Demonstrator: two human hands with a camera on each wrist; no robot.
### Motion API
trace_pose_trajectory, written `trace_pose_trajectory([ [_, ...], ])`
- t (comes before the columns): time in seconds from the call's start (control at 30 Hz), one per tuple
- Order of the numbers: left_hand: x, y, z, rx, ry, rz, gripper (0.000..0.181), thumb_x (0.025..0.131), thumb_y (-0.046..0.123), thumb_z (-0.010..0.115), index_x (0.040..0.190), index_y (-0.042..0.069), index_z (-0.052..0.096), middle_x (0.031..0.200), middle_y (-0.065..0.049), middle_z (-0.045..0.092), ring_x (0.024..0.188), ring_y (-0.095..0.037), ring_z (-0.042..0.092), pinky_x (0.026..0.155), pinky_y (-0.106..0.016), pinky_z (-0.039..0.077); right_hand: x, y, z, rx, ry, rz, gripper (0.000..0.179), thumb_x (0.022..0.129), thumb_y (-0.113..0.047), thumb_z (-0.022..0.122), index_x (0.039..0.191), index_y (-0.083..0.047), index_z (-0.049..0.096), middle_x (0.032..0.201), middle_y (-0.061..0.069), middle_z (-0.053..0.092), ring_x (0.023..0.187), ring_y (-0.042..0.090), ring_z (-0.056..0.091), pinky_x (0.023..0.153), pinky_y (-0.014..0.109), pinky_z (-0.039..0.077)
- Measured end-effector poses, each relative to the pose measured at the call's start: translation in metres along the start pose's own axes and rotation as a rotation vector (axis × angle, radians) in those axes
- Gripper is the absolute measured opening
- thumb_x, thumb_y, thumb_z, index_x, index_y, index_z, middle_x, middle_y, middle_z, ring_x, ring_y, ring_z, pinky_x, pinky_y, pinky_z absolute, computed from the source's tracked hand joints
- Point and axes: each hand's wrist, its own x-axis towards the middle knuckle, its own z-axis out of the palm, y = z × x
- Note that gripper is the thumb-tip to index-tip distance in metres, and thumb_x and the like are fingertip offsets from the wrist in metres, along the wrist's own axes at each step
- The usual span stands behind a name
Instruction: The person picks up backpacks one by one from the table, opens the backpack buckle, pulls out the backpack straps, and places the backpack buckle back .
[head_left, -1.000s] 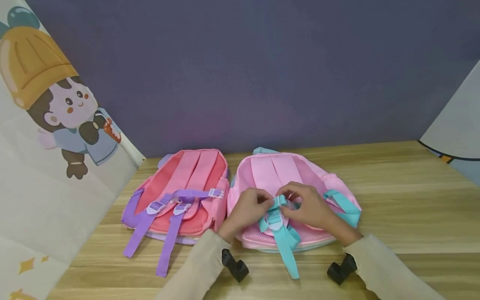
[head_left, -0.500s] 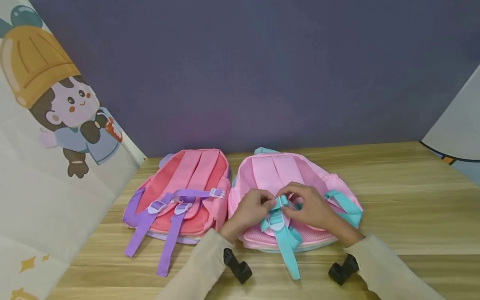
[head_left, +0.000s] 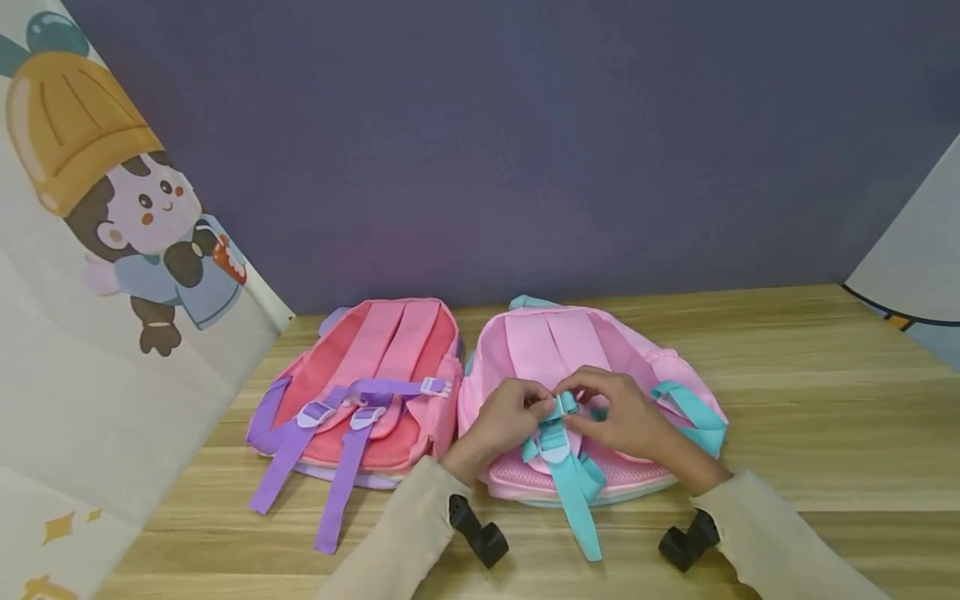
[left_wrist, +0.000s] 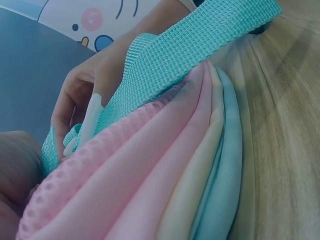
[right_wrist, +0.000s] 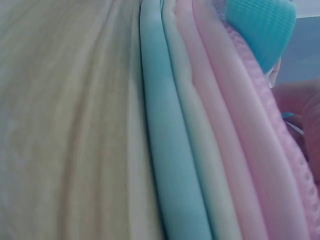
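In the head view, a pink backpack (head_left: 491,350) lies back panel up, with teal webbing straps. My left hand (head_left: 506,421) pinches a teal strap (head_left: 564,406) near a small white buckle piece above the pack's lower edge. From the other side, my right hand (head_left: 622,417) pinches the same bunch of webbing, thumb and forefinger close to the left fingertips. Below them a white strap adjuster (head_left: 556,449) shows, and a loose teal strap end (head_left: 577,508) hangs over the table. The fingertips partly hide the buckle piece; the wrist views show mostly the pack's side.
Left of the pink pack, almost touching it, lies a coral-pink backpack (head_left: 390,446) with purple straps (head_left: 345,492) and a white buckle (head_left: 435,387). Both packs are on a wood-grain table (head_left: 810,392). A dark panel (head_left: 525,150) stands behind; a cartoon-printed sheet (head_left: 67,392) hangs at left.
The head view has shifted slightly, moving the scene a little to the right. Both hands keep their pinch on the teal strap, with hardly any visible finger movement.
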Motion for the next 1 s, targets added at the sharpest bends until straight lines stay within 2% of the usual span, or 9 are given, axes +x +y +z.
trace_pose_trajectory([
  [0.33, -0.0008, 0.0026, -0.0006, -0.013, -0.026, -0.02, 0.013, 0.092, 0.005, 0.058, 0.088, -0.002, 0.069, 0.077, -0.004, 0.059, 0.068, -0.011, 0.048, 0.058, -0.02, 0.039, 0.0002, 0.0004, -0.0018, 0.017, 0.0, -0.009, 0.029, 0.078, -0.004, 0.075, 0.104, -0.014, 0.066, 0.094, -0.007, 0.066, 0.084, 0.004, 0.059, 0.077, 0.029, 0.053],
  [0.7, -0.0004, 0.0031, -0.0003, -0.003, -0.043, -0.036, 0.015, 0.093, 0.008, 0.057, 0.088, 0.0, 0.07, 0.077, -0.003, 0.059, 0.071, -0.011, 0.049, 0.062, -0.021, 0.039, 0.0, -0.004, -0.0024, -0.011, -0.004, 0.033, 0.029, 0.076, -0.004, 0.076, 0.101, -0.014, 0.065, 0.091, -0.007, 0.067, 0.083, 0.005, 0.06, 0.078, 0.033, 0.054],
  [0.83, -0.0008, 0.0026, -0.001, -0.007, -0.042, -0.014, 0.015, 0.092, 0.007, 0.058, 0.089, -0.002, 0.069, 0.078, -0.004, 0.061, 0.071, -0.011, 0.049, 0.062, -0.021, 0.039, 0.0003, -0.0039, -0.0023, -0.001, 0.0, 0.031, 0.029, 0.076, -0.003, 0.076, 0.101, -0.013, 0.065, 0.09, -0.007, 0.067, 0.083, 0.005, 0.061, 0.078, 0.033, 0.054],
  [1.0, -0.0001, 0.0009, -0.0054, -0.028, -0.088, 0.045, 0.016, 0.092, 0.006, 0.058, 0.09, -0.005, 0.069, 0.075, -0.005, 0.06, 0.067, -0.009, 0.049, 0.061, -0.018, 0.041, 0.0002, -0.0036, -0.0022, 0.014, 0.013, 0.024, 0.029, 0.076, 0.0, 0.076, 0.101, -0.012, 0.065, 0.09, -0.006, 0.067, 0.084, 0.006, 0.061, 0.078, 0.032, 0.054],
])
